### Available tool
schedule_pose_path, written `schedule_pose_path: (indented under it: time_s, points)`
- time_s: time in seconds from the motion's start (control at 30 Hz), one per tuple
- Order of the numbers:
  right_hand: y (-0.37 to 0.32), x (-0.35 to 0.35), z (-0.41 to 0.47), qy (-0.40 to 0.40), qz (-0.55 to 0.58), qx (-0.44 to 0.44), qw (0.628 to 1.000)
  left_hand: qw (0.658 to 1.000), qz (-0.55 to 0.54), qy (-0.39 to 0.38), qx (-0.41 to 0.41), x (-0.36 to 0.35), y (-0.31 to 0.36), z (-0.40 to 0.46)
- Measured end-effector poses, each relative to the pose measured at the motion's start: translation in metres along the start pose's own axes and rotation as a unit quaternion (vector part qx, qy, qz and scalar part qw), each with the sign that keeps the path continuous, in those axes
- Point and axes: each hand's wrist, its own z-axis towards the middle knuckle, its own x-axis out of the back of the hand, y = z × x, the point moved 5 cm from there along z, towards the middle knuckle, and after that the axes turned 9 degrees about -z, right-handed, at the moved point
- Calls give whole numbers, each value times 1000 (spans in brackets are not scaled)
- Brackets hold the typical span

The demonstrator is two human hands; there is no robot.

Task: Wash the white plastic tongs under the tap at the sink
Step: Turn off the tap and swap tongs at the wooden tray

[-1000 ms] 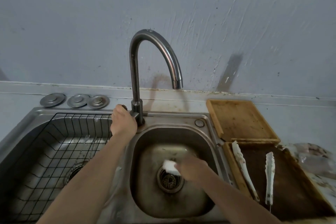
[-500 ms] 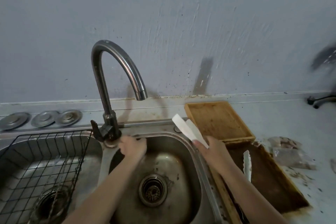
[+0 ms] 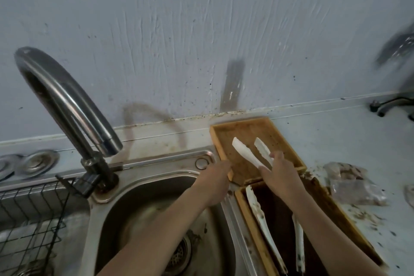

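Observation:
My right hand point(image 3: 281, 172) grips a pair of white plastic tongs point(image 3: 245, 152) over the far wooden tray point(image 3: 275, 127), their two tips spread and pointing up to the left. A second pair of white tongs point(image 3: 264, 228), stained brown, lies in the near dark tray point(image 3: 342, 219). My left hand point(image 3: 215, 180) reaches over the sink's right rim, its fingers at the far tray's left edge; its grip is blurred. The curved steel tap point(image 3: 67, 101) stands at the left with no water running. The sink basin point(image 3: 125, 210) lies below my forearms.
A black wire rack point(image 3: 33, 215) sits in the left basin. Round metal sink plugs point(image 3: 38, 160) lie behind it. A crumpled clear bag point(image 3: 351, 184) and brown crumbs lie on the counter at the right. A second tap point(image 3: 389, 105) sticks out at the far right.
My right hand has carried the tongs out of the sink and to the right, over the far tray. My left hand has left the tap's base and moved right. The view has swung right.

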Motion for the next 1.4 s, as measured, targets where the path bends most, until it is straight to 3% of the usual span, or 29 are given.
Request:
schedule_pose_path:
  time_s: [0.13,0.5,0.77,0.93,1.0,1.17,1.4]
  points:
    - [-3,-7,19,9,-28,15,999,995,87,-42,6,-12,-15,6]
    - [-15,-32,57,32,23,12,999,995,94,10,32,-16,-18,2]
    - [-7,-32,51,40,-7,11,999,994,103,16,33,-24,-20,-3]
    - [-2,-1,-2,67,18,114,991,993,104,-13,45,-25,-18,-10]
    - [5,3,-39,49,9,136,989,993,107,-25,50,-28,-15,-14]
    - [29,-16,-117,-58,-79,97,990,995,79,-40,39,-37,-10,-31]
    - [40,-30,-132,-77,-145,35,986,998,59,-32,12,-40,5,-58]
